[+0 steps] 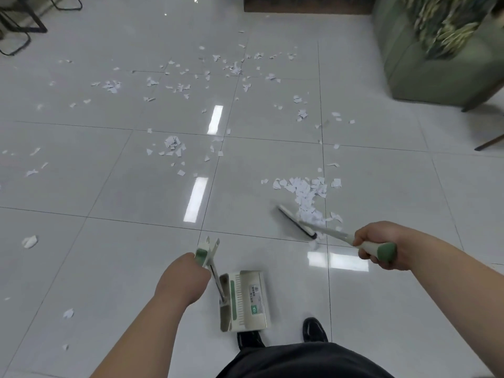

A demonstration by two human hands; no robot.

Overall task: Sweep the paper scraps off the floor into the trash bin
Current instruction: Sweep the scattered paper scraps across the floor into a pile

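Two hands are both clamped on tools: the right hand [380, 241] grips the broom [297, 221] at its green handle end, and the left hand [182, 279] grips the dustpan [246, 301] by its long handle. Heaped paper scraps [308, 195] lie at 10 o'clock from the right hand, touching the broom head's far side. Bare tile [259, 186] separates heap and dustpan. Loose scraps spread toward 11 and 12 o'clock, and a green sofa [409, 64] bounds 1 o'clock.

Home living room: tiled floor [109, 255], armchair [425, 58]

Scrap pile [306, 195] behind broom [297, 221], touching; dustpan [245, 301] nearer — leftward
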